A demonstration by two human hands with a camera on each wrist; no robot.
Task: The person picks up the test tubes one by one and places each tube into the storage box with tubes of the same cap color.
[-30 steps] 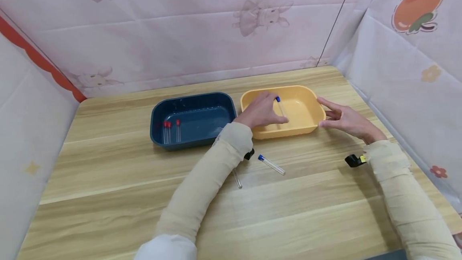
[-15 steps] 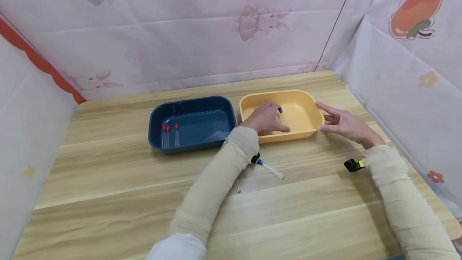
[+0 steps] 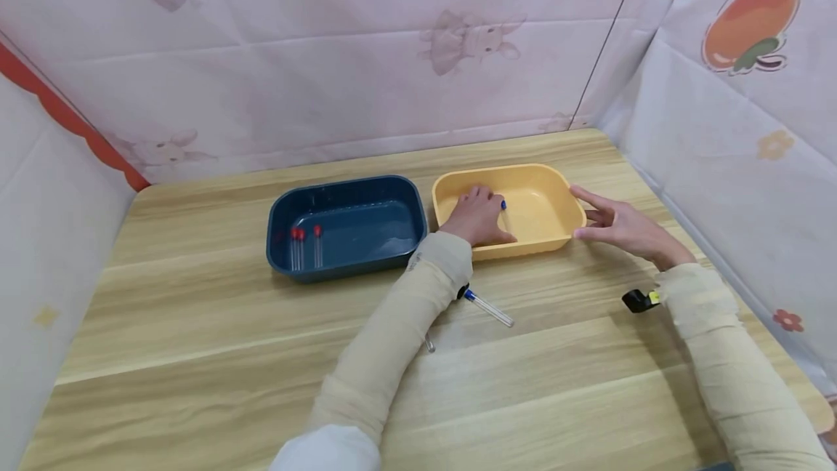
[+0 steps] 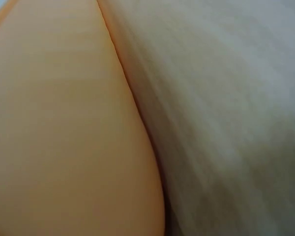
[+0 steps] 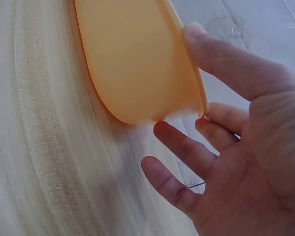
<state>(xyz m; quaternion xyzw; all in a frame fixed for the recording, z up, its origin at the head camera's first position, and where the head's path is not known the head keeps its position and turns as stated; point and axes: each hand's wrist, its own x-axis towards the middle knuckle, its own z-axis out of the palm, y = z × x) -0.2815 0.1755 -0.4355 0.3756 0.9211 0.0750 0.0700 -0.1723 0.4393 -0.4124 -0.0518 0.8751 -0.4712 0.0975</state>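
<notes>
My left hand (image 3: pixel 477 215) is down inside the yellow tray (image 3: pixel 546 198), pinching a blue-capped test tube (image 3: pixel 504 206) between fingers and thumb. Part of that clear tube is hidden by the hand. In the left wrist view the tray's wall (image 4: pixel 78 123) fills the left side. At the tray's right end my right hand (image 3: pixel 624 227) spreads its fingers against the outside. The right wrist view shows the thumb on the rim and a fingertip (image 5: pixel 162 129) right at the end wall. Another blue-capped test tube (image 3: pixel 490 309) lies on the table in front.
A dark blue tray (image 3: pixel 386 262) stands left of the yellow one and holds several red-capped tubes (image 3: pixel 317 246). One more tube (image 3: pixel 429 342) pokes out from beneath the left forearm on the wooden table (image 3: pixel 196 369). Printed cloth walls (image 3: pixel 340 93) border the table's back and sides.
My left hand has sunk lower into the yellow tray, bringing the blue-capped test tube down with it. The right hand keeps its place at the tray's end.
</notes>
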